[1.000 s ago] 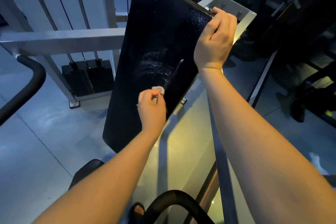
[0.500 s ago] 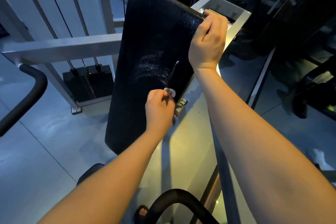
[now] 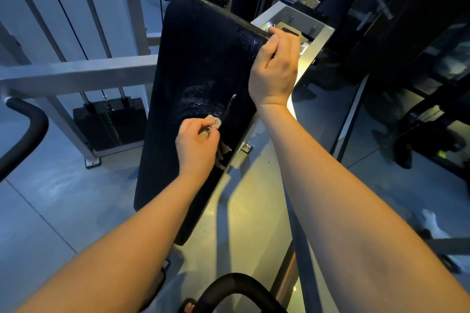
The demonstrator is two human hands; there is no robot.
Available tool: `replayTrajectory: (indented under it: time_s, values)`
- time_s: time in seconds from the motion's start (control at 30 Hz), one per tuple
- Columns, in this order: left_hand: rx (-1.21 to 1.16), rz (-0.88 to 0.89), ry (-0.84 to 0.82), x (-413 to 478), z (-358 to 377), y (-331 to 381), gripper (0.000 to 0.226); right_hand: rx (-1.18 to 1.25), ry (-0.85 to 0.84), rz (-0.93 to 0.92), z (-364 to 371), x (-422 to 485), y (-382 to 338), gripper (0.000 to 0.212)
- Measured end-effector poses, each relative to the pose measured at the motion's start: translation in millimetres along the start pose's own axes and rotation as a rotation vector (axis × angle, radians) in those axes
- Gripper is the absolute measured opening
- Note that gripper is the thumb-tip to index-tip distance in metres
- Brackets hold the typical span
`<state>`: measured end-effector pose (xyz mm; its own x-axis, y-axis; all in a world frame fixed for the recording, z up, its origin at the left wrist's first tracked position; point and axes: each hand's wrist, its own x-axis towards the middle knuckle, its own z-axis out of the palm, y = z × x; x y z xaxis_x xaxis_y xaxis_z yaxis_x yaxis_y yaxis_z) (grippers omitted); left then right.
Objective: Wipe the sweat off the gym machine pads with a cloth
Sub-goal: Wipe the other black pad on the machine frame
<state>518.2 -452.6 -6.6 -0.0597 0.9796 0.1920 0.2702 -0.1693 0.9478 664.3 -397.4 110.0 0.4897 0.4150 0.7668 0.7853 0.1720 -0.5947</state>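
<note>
A long black pad (image 3: 203,63) of the gym machine tilts away from me, with wet streaks glinting on its middle. My left hand (image 3: 197,146) is closed around a small pale cloth (image 3: 215,121) and presses it against the pad's lower middle, near its right edge. A bit of the cloth shows above my fingers and another bit below them. My right hand (image 3: 276,71) grips the pad's upper right edge, fingers curled behind it.
A grey metal bracket (image 3: 315,33) carries the pad at the top right. A grey frame beam (image 3: 76,76) and a black weight stack (image 3: 109,124) stand at the left. Curved black handles sit at the far left (image 3: 23,140) and bottom centre (image 3: 236,287). Dark machines fill the right.
My left hand with the cloth went right toward the pad's edge, then came back left a little. My right hand kept its grip on the pad's upper edge.
</note>
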Motion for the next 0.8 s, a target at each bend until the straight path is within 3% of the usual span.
replayTrajectory:
  time_s: [0.1,0.23,0.4,0.5,0.63,0.7,0.8]
  values:
    - [-0.020,-0.071,0.097,-12,13,11,0.010,-0.002,-0.003,0.008,0,-1,-1,0.038]
    - [0.025,0.033,-0.032,-22,12,12,0.008,0.010,0.004,0.009,1,-1,-1,0.038]
    - [0.022,-0.148,0.137,38,-20,12,0.011,-0.004,-0.002,0.013,1,0,0,0.037]
    - [0.048,-0.023,0.081,13,0,22,0.016,-0.021,0.016,0.014,3,-2,-1,0.034]
    - [0.045,0.028,-0.082,-22,9,23,0.006,-0.024,0.010,0.010,1,0,0,0.034]
    - [0.066,0.023,-0.033,-1,-2,23,0.007,-0.020,-0.004,0.020,0,-2,-1,0.035]
    - [0.058,-0.124,0.097,31,-16,28,0.009,-0.006,-0.024,0.050,-2,-3,-4,0.037]
